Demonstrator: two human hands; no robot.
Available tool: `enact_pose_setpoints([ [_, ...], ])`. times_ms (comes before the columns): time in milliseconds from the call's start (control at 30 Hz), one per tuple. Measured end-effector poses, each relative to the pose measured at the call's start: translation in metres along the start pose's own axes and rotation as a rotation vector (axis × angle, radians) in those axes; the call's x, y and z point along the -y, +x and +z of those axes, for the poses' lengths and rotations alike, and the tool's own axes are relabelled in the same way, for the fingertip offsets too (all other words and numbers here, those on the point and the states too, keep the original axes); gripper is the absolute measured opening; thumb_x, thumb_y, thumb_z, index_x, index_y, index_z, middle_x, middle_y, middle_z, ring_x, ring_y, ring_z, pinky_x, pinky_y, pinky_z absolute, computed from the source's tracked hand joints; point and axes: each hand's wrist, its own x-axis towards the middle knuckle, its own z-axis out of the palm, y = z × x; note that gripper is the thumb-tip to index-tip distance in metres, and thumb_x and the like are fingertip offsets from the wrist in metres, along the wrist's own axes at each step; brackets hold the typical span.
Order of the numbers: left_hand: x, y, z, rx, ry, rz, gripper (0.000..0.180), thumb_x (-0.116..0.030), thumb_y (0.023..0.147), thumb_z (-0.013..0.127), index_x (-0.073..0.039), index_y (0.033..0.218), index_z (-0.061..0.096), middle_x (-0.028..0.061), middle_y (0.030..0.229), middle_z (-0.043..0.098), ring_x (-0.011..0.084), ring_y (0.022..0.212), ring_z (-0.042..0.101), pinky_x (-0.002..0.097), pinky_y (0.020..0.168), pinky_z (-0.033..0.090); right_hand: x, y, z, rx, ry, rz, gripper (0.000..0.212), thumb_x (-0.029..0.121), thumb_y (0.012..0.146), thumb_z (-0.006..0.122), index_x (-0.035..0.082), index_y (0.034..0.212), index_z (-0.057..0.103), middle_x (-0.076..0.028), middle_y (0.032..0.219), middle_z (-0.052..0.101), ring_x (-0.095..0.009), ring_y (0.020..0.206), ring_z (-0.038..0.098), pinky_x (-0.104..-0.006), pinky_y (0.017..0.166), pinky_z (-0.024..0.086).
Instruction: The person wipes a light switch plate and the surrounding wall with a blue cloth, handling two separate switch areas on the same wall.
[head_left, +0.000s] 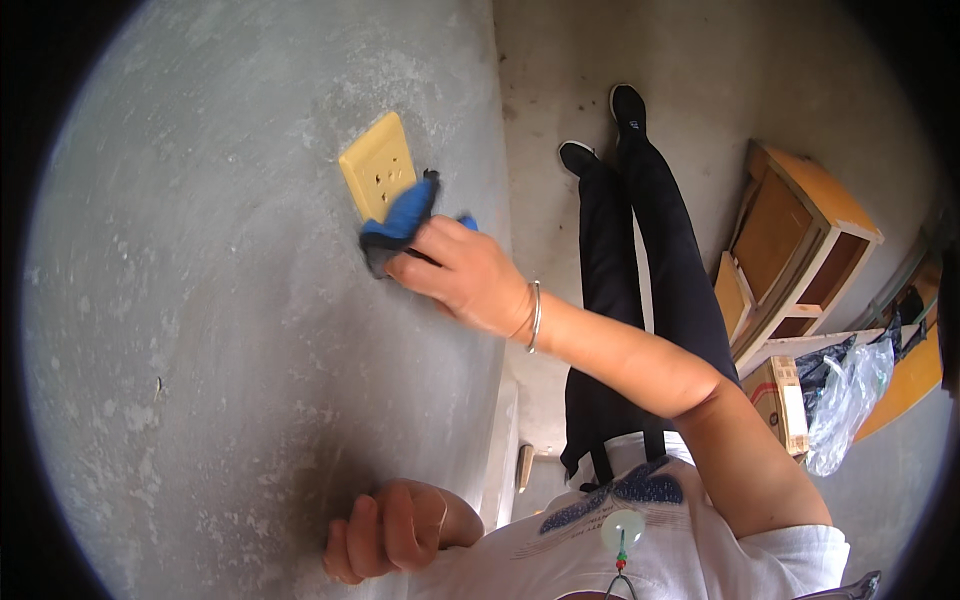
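Well, the blue-and-black cloth (pixel 408 212) sits bunched in the right hand (pixel 458 272).

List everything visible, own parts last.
Wall: 1, grey, left
Socket plate: 1, yellow, on wall
Cloth: 1, blue/black, at socket plate
Floor: 1, greyish, top
Cabinet: 1, brown, right
Panel: 1, orange, right
Box: 1, brown, below cabinet
Plastic bag: 1, clear, beside box
Plastic film: count unclear, black, by plastic bag
Small item: 1, brown, lower centre
Shirt: 1, white, bottom
Pendant: 1, pale-green, on shirt
Trousers: 1, black, centre
Shoes: 2, black, top
Bracelet: 1, silver, centre
Right hand: 1, bare, gripping cloth
Left hand: 1, bare, lower left
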Motion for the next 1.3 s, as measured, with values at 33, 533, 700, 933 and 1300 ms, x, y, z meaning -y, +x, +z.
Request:
enact_pose_setpoints([
  [33,-0.001,0.001,0.000,0.013,0.016,0.001,0.022,0.000,0.074,0.046,-0.013,0.071,0.062,0.0077,0.081,0.063,0.0235,0.084,0.055,0.0345,0.072,0.045,-0.007,-0.009,0.001,0.071,0.043,-0.008,0.029,-0.006,0.078,0.058,0.007,0.104,0.059,-0.013,0.099,0.057,-0.031,0.089,0.058,-0.0398,0.071,0.050],
  [533,-0.001,-0.002,0.007,0.016,-0.031,0.041,0.022,0.000,0.078,0.045,-0.014,0.072,0.061,0.0063,0.080,0.061,0.0223,0.083,0.054,0.0337,0.071,0.044,0.019,0.038,0.002,-0.340,0.123,0.162,0.025,-0.003,0.080,0.065,0.006,0.102,0.060,-0.011,0.097,0.052,-0.030,0.085,0.058,-0.0378,0.069,0.048],
  [700,-0.001,-0.001,0.007,0.002,-0.015,0.012,0.021,-0.001,0.080,0.046,-0.014,0.072,0.061,0.0062,0.079,0.061,0.0227,0.082,0.053,0.0336,0.071,0.044,0.027,0.013,0.011,-0.292,0.110,0.217,0.023,-0.004,0.078,0.066,0.005,0.098,0.059,-0.012,0.095,0.052,-0.032,0.083,0.059,-0.0388,0.069,0.049],
  [933,-0.001,-0.002,0.010,-0.080,-0.131,0.005,0.020,-0.002,0.081,0.048,-0.014,0.071,0.061,0.0067,0.079,0.062,0.0222,0.083,0.054,0.0339,0.072,0.045,0.007,0.077,0.004,-0.501,0.016,0.110,0.021,-0.003,0.078,0.063,0.002,0.098,0.058,-0.017,0.097,0.056,-0.035,0.092,0.058,-0.0393,0.078,0.048],
  [1300,-0.005,0.000,0.004,0.126,-0.028,-0.069,0.017,-0.017,0.090,0.052,-0.023,0.077,0.060,-0.0008,0.085,0.061,0.0211,0.095,0.052,0.0319,0.077,0.034,-0.031,-0.047,0.019,-0.121,0.030,0.549,0.023,-0.004,0.081,0.061,0.004,0.102,0.059,-0.016,0.101,0.057,-0.035,0.093,0.059,-0.0399,0.078,0.050],
])
